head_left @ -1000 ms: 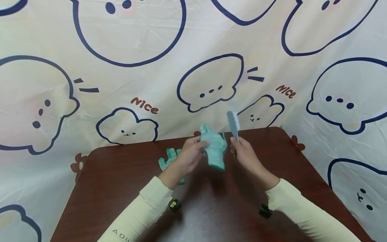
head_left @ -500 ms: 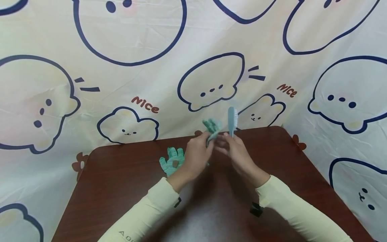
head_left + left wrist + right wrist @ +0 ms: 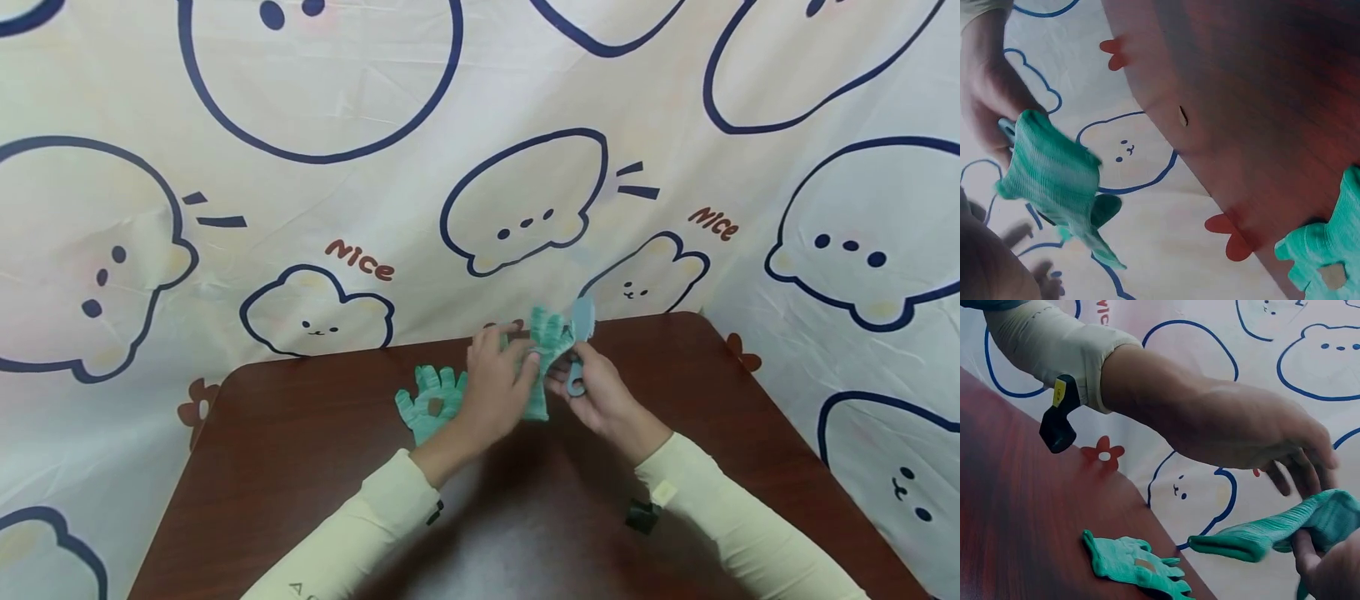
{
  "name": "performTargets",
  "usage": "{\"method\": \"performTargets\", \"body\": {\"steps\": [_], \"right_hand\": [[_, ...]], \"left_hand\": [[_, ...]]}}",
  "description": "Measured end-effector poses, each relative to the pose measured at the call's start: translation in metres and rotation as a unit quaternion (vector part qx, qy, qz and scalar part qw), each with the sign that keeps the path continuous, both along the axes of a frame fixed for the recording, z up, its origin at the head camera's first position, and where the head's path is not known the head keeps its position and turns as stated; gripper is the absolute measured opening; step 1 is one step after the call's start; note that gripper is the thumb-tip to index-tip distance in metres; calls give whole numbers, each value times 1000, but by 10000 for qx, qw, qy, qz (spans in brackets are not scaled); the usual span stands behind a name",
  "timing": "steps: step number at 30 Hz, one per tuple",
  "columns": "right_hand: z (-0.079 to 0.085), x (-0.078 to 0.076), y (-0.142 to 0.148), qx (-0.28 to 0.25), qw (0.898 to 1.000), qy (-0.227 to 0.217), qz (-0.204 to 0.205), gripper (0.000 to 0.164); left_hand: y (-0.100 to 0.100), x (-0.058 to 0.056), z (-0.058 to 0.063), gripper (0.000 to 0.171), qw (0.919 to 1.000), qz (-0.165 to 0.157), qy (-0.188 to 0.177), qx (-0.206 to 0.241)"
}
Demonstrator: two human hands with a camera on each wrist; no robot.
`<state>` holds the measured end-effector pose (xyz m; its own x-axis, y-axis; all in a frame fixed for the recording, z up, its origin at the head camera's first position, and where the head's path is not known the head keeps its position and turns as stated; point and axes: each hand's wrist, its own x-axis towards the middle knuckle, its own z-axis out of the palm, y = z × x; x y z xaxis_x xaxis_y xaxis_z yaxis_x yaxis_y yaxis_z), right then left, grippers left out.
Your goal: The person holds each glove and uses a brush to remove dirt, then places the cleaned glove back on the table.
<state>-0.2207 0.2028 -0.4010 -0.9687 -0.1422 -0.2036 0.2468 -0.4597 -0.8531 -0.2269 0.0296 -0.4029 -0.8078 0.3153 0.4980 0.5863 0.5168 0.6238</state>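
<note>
Red "Nice" lettering (image 3: pixel 359 261) marks the backdrop (image 3: pixel 412 212) twice; right hand (image 3: pixel 603 390) grips glove (image 3: pixel 551 338) and brush (image 3: pixel 582 320), left hand (image 3: pixel 495 379) loose-fingered.

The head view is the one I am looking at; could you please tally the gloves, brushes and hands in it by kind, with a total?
Gloves: 2
Brush: 1
Hands: 2
Total: 5
</note>
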Motion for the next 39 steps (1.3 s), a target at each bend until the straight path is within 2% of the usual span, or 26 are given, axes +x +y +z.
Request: {"method": "performTargets", "body": {"steps": [2,3,4,5,6,7,8,10,11,12,13,14,15,16,20,23,26,29,32,35,39], "right_hand": [[0,-2,1,-143,9999,-55,-75,28],[1,-2,1,-166,9998,-43,-88,21],[2,-2,1,-184,9998,-20,-95,16],[3,-2,2,-188,9998,14,-89,14],[4,-2,2,-188,9998,57,-65,13],[4,-1,3,-177,9998,103,-44,13],[5,-1,3,-162,9998,141,-28,14],[6,0,4,-142,9997,192,1,16],[7,1,4,-111,9997,227,8,16],[6,1,4,-73,9997,247,-26,17],[6,1,4,-22,9996,260,-83,19],[6,1,4,40,9995,275,-147,21],[5,1,4,123,9993,278,-216,22],[5,1,5,222,9989,282,-288,22],[4,2,8,732,9961,249,-437,31],[5,2,10,977,9940,166,-461,31],[5,0,12,1056,9928,16,-567,26],[6,1,17,1294,9893,-76,-667,36],[8,2,21,1611,9844,-11,-706,45],[7,3,26,1773,9811,205,-748,37],[3,5,35,2042,9737,629,-794,34]], "left_hand": [[-2,0,2,32,9956,271,-740,513],[-3,-1,4,35,9890,388,-1191,785],[-4,-1,5,39,9791,442,-1675,1071],[-6,-2,5,44,9650,448,-2186,1377],[-7,-3,5,50,9480,408,-2708,1622],[-9,-3,5,56,9274,340,-3233,1852],[-10,-4,4,61,9047,171,-3703,2098],[-13,-7,2,63,8524,-210,-4514,2632],[-13,-8,2,66,8273,-330,-4813,2878],[-13,-10,0,65,8055,-408,-5043,3084],[-13,-11,1,63,7857,-448,-5213,3302],[-13,-12,0,61,7719,-522,-5299,3473],[-12,-13,1,60,7645,-520,-5336,3579],[-12,-13,1,63,7608,-508,-5342,3650],[-12,-12,2,68,7614,-583,-5280,3716],[-9,-12,2,68,7517,-581,-5275,3916],[-5,-13,0,65,7332,-705,-5266,4245],[-3,-13,-2,62,7157,-867,-5230,4546],[-1,-13,-3,41,6992,-1048,-5174,4821],[1,-13,-3,28,6858,-1305,-5156,4968],[1,-13,-5,49,6696,-1653,-5212,5026]]}}
